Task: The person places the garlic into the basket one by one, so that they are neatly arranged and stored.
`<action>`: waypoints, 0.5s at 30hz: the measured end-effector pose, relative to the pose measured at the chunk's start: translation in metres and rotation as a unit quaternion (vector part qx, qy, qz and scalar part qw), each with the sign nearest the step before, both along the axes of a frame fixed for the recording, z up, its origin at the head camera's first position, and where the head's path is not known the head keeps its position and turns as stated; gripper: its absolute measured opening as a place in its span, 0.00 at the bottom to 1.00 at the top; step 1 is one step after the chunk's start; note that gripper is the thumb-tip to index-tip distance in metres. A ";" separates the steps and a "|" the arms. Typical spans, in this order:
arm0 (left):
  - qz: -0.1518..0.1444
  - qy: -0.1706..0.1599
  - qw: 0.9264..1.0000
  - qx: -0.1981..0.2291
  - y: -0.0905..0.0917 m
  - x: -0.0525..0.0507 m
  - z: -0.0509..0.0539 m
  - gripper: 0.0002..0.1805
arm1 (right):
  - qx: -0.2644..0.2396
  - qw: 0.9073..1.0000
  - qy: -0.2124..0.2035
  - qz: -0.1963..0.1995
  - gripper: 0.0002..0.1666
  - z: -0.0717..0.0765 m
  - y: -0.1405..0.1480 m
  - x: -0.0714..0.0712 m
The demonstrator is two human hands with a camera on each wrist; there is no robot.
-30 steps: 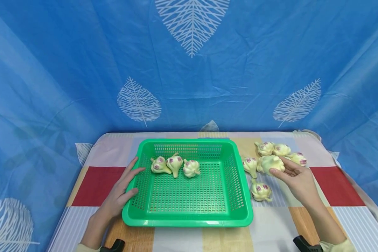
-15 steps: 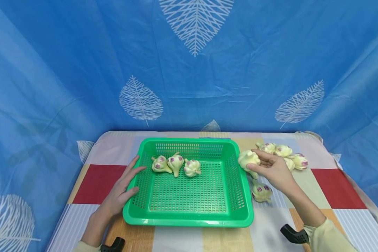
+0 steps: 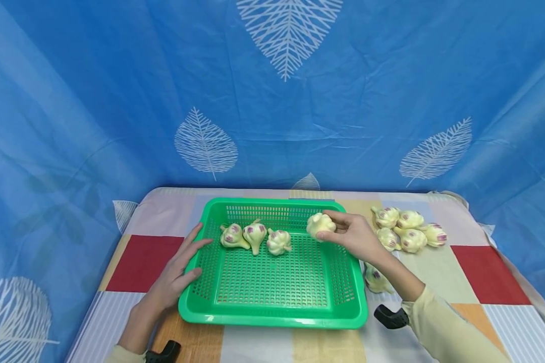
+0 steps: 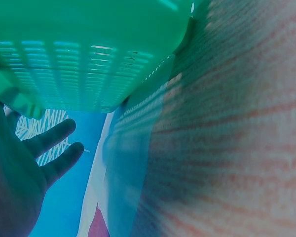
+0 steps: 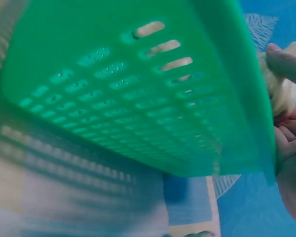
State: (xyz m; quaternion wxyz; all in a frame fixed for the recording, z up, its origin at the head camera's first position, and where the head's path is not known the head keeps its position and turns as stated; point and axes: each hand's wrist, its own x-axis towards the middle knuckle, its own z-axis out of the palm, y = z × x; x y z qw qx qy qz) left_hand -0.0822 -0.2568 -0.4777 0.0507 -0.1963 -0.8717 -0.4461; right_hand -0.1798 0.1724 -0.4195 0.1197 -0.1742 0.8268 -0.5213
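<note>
- Across the lower half of the frame, a patchwork tablecloth (image 3: 318, 348) in red, cream, orange and striped white squares, lying flat up to a pale far edge.
- Behind and down both sides, a blue curtain (image 3: 345, 141) filling the upper half, creased, scattered with white leaf prints (image 3: 288, 38).
- At lower centre, a green basket (image 3: 272, 321) with slotted walls, set upright on the cloth.
- Over the basket's upper right part, the held garlic (image 3: 320, 225), pinched between thumb and fingers of the right hand (image 3: 356, 236), reaching in from the right.
- Long axis of the held garlic hard to make out from above; in the right wrist view, beyond the rim, apparently tilted, with a pale nub towards the upper right.
- At lower left, the left hand (image 3: 174, 277), fingers straight and spread at the basket's left rim, gripping nothing.
- Inside the basket, upper left, three garlic bulbs in a row: left bulb (image 3: 233, 236) tapering to lower right, middle bulb (image 3: 255, 235) tapering straight down, right bulb (image 3: 279, 242) with a stub to the right.
- Right of the basket, a cluster of five bulbs (image 3: 411, 241); below, a lone bulb (image 3: 377, 281), partly hidden by the right forearm.
</note>
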 end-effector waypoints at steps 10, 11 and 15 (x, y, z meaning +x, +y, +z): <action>-0.002 0.005 1.000 0.000 0.000 -0.001 -0.003 0.35 | 0.233 0.957 0.126 0.118 0.36 0.002 -0.026 -0.016; -0.002 0.006 1.000 0.000 0.000 -0.001 -0.004 0.35 | 0.258 0.947 0.139 0.130 0.34 0.001 -0.028 -0.017; -0.004 0.011 1.000 -0.002 -0.001 0.000 -0.004 0.34 | 0.329 0.913 0.175 0.168 0.24 -0.003 -0.034 -0.019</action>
